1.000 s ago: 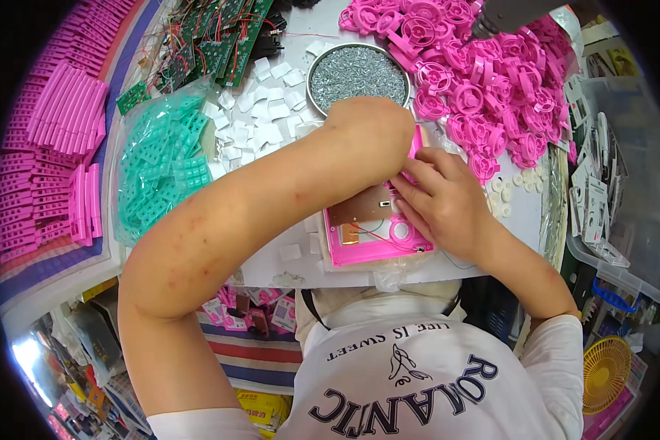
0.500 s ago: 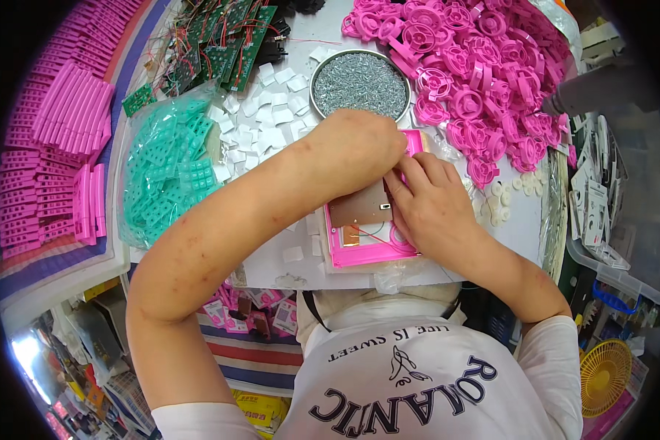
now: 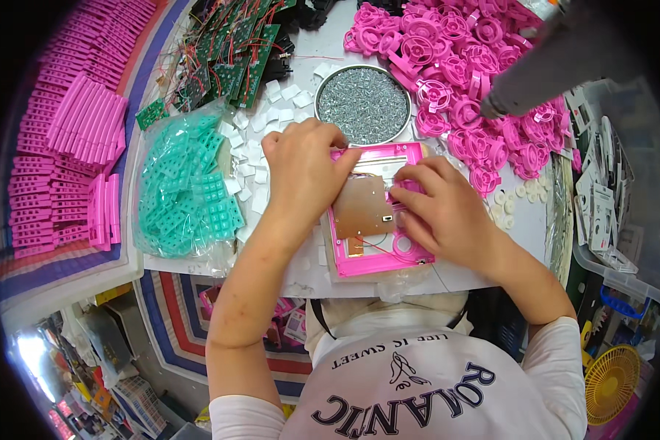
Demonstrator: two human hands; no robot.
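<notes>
A pink plastic case [image 3: 378, 268] lies open side up in front of me, with a brown circuit board [image 3: 361, 209] and thin red and dark wires in it. At its upper left edge is my left hand [image 3: 304, 172], fingers curled and thumb resting along the rim. My right hand [image 3: 447, 216] bends over the case's right side, its fingertips drawn together beside the board's right edge. Whatever those fingertips pinch is too small to make out. Just beyond the case stands a round tin [image 3: 363, 103] full of small metal screws.
Pink round plastic parts [image 3: 466, 59] are heaped at far right, below a grey tool [image 3: 524, 77]. White pads [image 3: 260, 158] lie left of the tin, near a bag of teal keypads [image 3: 180, 187]. Green circuit boards [image 3: 231, 62] pile up behind. Pink parts [image 3: 81, 121] fill the left side.
My left hand has drawn back leftward from the case's top, uncovering its upper part. My right hand's fingers have shifted down beside the board. The grey tool reaches further into view.
</notes>
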